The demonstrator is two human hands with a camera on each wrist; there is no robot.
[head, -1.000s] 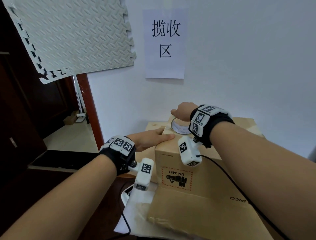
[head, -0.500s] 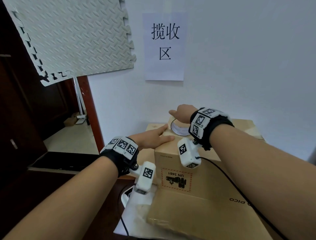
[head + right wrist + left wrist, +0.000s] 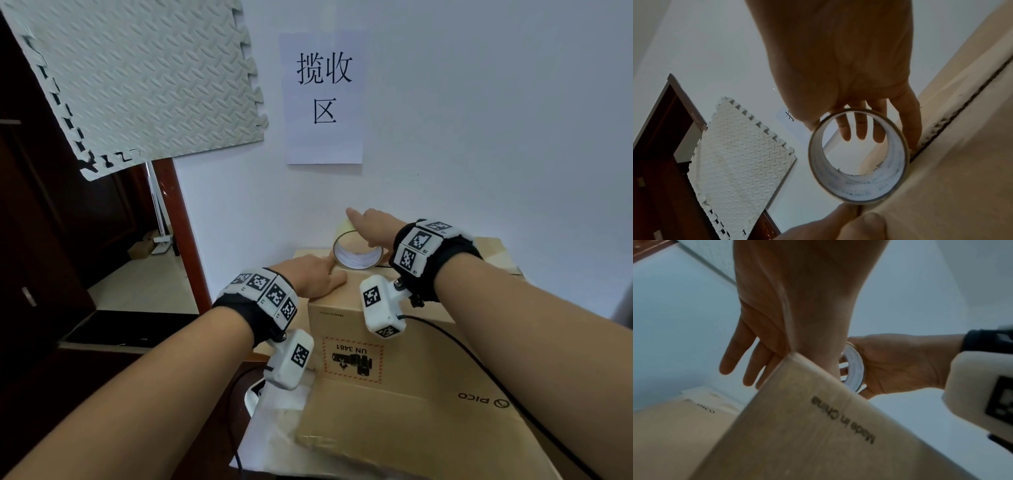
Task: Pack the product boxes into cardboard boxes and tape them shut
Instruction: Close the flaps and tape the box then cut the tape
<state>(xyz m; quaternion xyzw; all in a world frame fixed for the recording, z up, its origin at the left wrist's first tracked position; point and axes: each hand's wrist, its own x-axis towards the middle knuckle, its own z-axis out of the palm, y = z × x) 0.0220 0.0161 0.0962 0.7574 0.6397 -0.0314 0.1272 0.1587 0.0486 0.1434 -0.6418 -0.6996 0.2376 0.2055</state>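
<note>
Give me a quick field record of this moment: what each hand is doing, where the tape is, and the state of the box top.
left hand: flat, fingers straight, pressing the top near corner of the cardboard box
right hand: grips the tape roll
tape roll: standing on edge on the box top, near the far end
box top: flaps folded down; center seam shows dark and uncovered beside the roll
box print: UN 3481 label
wall: paper sign, foam mat
</note>
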